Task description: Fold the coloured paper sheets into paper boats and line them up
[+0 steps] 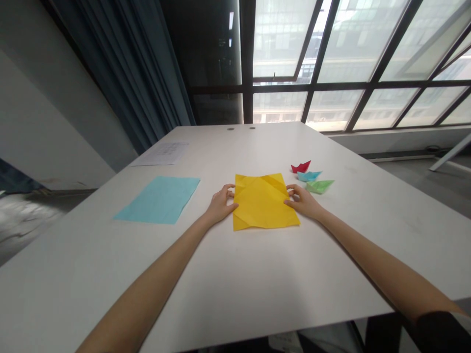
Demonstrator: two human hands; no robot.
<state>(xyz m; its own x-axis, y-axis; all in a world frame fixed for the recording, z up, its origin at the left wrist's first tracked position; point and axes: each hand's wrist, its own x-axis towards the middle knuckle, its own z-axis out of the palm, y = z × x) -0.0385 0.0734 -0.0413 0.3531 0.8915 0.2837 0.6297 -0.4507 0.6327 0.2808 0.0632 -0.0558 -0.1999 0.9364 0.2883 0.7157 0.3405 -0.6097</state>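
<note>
A yellow sheet of paper [262,203] with crease lines lies unfolded on the white table [228,284], its edges slightly raised. At its left edge my left hand [221,203] pinches the paper, thumb on top and fingers behind the side. My right hand [303,201] grips the right edge in the same way. Just beyond my right hand sit three small folded paper boats: a red boat [301,167], a blue boat [309,176] and a green boat [319,186].
Light blue paper [160,200] lies flat to the left of my left hand. Behind it is a printed white sheet [161,153] near the table's left edge. Dark-framed windows [283,44] and a blue curtain [128,63] stand past the table.
</note>
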